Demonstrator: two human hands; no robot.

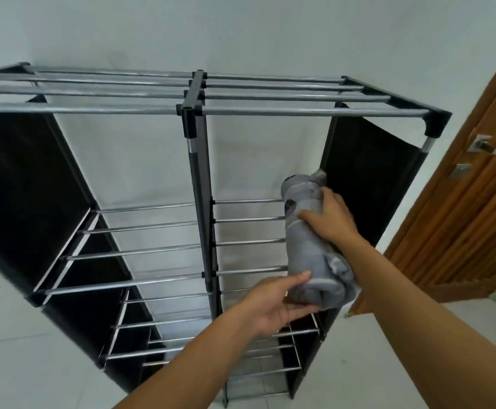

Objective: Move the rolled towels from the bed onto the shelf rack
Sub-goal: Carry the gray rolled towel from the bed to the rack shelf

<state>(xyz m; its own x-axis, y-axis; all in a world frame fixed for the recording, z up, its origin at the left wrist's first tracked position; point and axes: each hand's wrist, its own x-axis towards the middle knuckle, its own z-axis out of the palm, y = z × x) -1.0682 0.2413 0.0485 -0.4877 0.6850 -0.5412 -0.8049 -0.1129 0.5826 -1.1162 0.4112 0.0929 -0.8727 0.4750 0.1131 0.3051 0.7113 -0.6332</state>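
Head view | grey rolled cloth towel (308, 240) over black-framed metal-rod shelf rack's (193, 107) right bay, long axis 12-to-6 | right hand (329, 219) grips its middle; left hand (273, 305) cups near end, nearer

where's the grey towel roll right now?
Head view, right of centre: the grey rolled towel lies across the bars of the shelf rack's right-hand second tier, held by the right hand and left hand.
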